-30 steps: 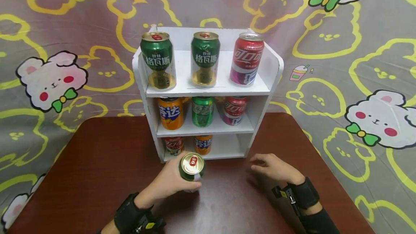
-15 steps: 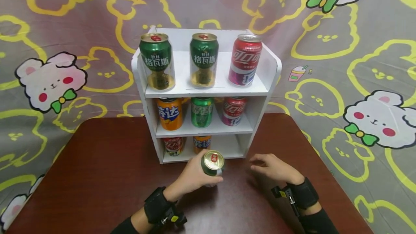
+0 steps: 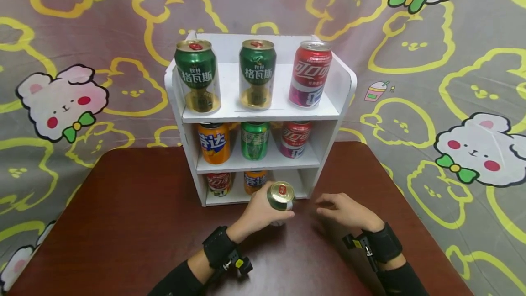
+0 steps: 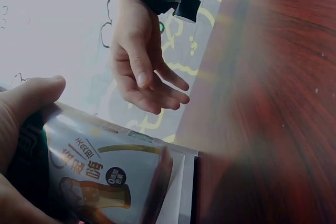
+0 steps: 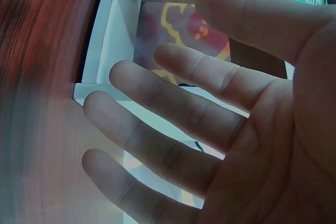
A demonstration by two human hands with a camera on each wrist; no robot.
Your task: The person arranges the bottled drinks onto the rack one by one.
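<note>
My left hand (image 3: 260, 211) grips a green and white drink can (image 3: 281, 195) with a gold top and red tab, thumb on the near side. It stands upright just in front of the bottom shelf of the white rack (image 3: 267, 114), toward its right part. In the left wrist view the can (image 4: 105, 166) shows a printed beer-mug picture, with the left thumb (image 4: 39, 88) along its side. My right hand (image 3: 347, 211) is to the right of the rack's lower corner, holding nothing. In the right wrist view its fingers (image 5: 173, 103) are spread and nearly straight.
An orange can (image 3: 255, 182) and a red can (image 3: 219, 183) stand on the bottom shelf. The middle shelf holds an orange can (image 3: 214, 143), a green can (image 3: 255, 140) and a red can (image 3: 295, 139). Two green-gold cans (image 3: 257, 74) and a red can (image 3: 311, 74) stand on top.
My left hand has carried the green can to the right and forward, toward the right part of the bottom shelf. The right hand has stayed in place.
</note>
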